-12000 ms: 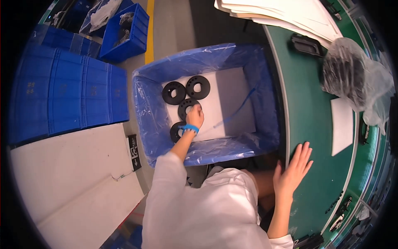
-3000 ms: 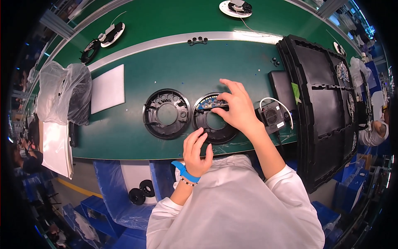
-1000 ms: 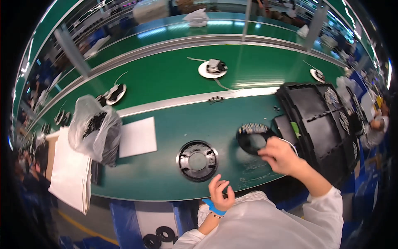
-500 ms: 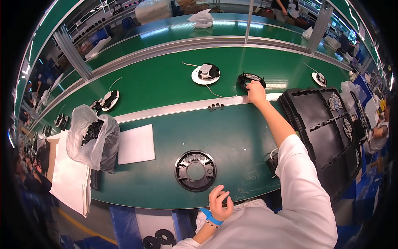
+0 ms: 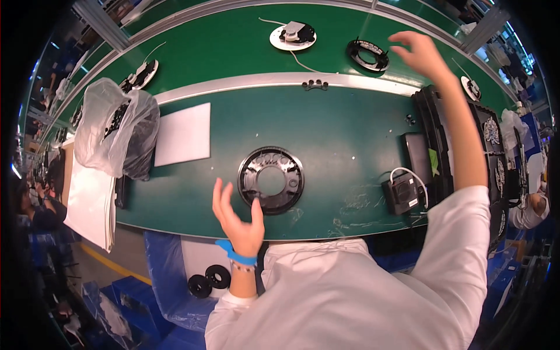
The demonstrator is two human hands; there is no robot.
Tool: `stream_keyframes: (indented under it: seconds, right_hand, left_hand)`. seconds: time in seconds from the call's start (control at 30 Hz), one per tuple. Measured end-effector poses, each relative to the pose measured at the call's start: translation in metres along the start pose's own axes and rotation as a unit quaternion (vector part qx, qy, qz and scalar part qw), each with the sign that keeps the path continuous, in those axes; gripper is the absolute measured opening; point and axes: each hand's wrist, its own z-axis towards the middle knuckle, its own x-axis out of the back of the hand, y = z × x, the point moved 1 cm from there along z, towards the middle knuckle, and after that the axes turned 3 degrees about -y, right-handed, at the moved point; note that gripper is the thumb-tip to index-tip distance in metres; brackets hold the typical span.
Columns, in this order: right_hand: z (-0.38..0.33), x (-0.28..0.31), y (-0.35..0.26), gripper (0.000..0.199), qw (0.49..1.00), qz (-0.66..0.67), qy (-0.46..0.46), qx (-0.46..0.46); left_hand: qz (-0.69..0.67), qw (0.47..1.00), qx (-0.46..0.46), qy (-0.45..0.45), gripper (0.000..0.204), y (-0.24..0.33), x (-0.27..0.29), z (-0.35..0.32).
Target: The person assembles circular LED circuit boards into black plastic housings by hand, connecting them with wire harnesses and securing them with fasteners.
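Note:
A black plastic ring housing [image 5: 296, 191] lies flat on the green work table, its round hole in the middle. Close to its lower left edge is my left hand [image 5: 238, 224], fingers spread and nothing in them, a blue band at the wrist. My right arm reaches far out to the belt at the back right. There my right hand [image 5: 421, 53] is open, held beside a second black ring housing [image 5: 368, 55] that rests on the belt, with a gap between them. A small black bracket [image 5: 315, 85] lies by the metal rail.
A clear bag of black parts [image 5: 119, 131] and a white foam sheet [image 5: 185, 135] are at the left. On the belt sits a white disc assembly [image 5: 293, 37] with a cable. Stacked black trays [image 5: 434, 116] and a black box with a white cable [image 5: 402, 193] stand at the right.
My right hand has let go of the ring housing on the belt and moved right, away from it. My left hand has moved left and up beside the near ring. The view has tilted down.

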Motion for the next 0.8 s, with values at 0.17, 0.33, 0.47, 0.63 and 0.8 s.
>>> stream_keyframes:
  seconds: [0.17, 0.33, 0.47, 0.63, 0.8]
  right_hand:
    - [-0.068, 0.023, -0.035, 0.019, 0.991, 0.110, -0.074, 0.004]
    - [-0.088, -0.037, -0.083, 0.021, 0.965, 0.097, -0.211, 0.122]
    - [-0.028, -0.117, -0.112, 0.023, 0.988, 0.052, -0.106, 0.102]
    - [0.009, -0.173, -0.122, 0.019, 0.995, -0.017, -0.072, 0.066]
    - [-0.002, -0.155, -0.122, 0.026, 0.994, 0.091, -0.065, 0.006]
  left_hand:
    - [-0.027, 0.989, 0.042, -0.136, 0.035, -0.028, -0.004, -0.014]
    - [-0.028, 0.986, -0.041, -0.161, 0.025, 0.003, -0.033, -0.037]
    - [0.006, 0.985, -0.063, -0.162, 0.021, 0.017, -0.047, -0.047]
    - [-0.031, 0.988, -0.054, -0.138, 0.019, 0.009, -0.047, -0.052]
    - [-0.038, 0.989, -0.060, -0.128, 0.018, 0.011, -0.049, -0.049]
